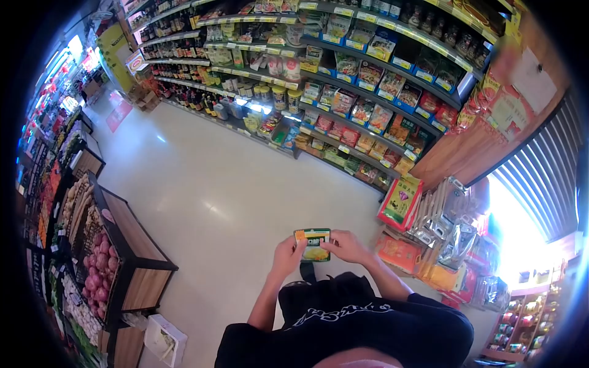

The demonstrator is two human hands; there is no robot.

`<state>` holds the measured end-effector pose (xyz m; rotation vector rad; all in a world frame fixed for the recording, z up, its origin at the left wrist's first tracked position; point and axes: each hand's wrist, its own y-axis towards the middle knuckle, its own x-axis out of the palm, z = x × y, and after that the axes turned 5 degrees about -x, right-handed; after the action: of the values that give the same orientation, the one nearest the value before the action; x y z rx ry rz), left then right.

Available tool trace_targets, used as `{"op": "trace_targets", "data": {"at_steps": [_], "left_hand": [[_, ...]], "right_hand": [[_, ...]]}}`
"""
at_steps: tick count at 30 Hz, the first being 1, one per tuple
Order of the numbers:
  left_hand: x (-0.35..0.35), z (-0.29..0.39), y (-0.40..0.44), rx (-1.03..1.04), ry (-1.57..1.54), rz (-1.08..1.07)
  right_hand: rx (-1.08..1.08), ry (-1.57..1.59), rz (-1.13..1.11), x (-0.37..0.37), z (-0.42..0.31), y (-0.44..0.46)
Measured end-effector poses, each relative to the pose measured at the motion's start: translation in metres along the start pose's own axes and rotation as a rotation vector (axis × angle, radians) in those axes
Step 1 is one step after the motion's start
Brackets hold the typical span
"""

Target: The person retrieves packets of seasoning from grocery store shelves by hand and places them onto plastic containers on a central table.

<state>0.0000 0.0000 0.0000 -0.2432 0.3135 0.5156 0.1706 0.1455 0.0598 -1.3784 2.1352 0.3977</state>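
A small green and yellow food packet (316, 250) is held out in front of my body, its printed face turned up. My left hand (288, 254) grips its left edge, thumb on the front. On the opposite edge my right hand (345, 246) pinches it, the thumb likewise over the front. The fingers behind the packet are hidden. Below the packet, part of a dark shoe (308, 272) shows on the floor.
Shelves (350, 80) of packaged foods, jars and bottles stand ahead. At left is a wooden produce stand (147, 285) with red onions (100, 276); a white box (164, 340) sits beside it. Stacked bags, including a green and red one (402, 201), lie at right by a wooden pillar.
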Motion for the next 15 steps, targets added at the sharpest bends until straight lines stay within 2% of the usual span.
{"op": "trace_targets", "data": {"at_steps": [2,3,5,8,10,15], "left_hand": [[0.015,0.027,0.004,0.051,0.072,0.015],[-0.048,0.026,0.047,0.047,0.183,0.047],[-0.031,0.05,0.093,0.133,0.188,0.117],[-0.009,0.047,0.129,0.063,0.252,0.103],[-0.001,0.041,0.151,-0.033,0.233,0.039],[0.03,0.023,0.215,0.026,0.184,0.041]], "right_hand": [[0.047,-0.024,0.106,-0.013,0.001,-0.013],[0.081,0.1,0.148,0.015,-0.007,0.057],[0.181,0.119,0.227,-0.011,0.011,0.08],[0.238,0.051,0.275,-0.027,0.035,0.106],[0.204,-0.004,0.307,-0.03,0.061,0.129],[0.18,-0.121,0.3,-0.066,0.099,0.189]]}}
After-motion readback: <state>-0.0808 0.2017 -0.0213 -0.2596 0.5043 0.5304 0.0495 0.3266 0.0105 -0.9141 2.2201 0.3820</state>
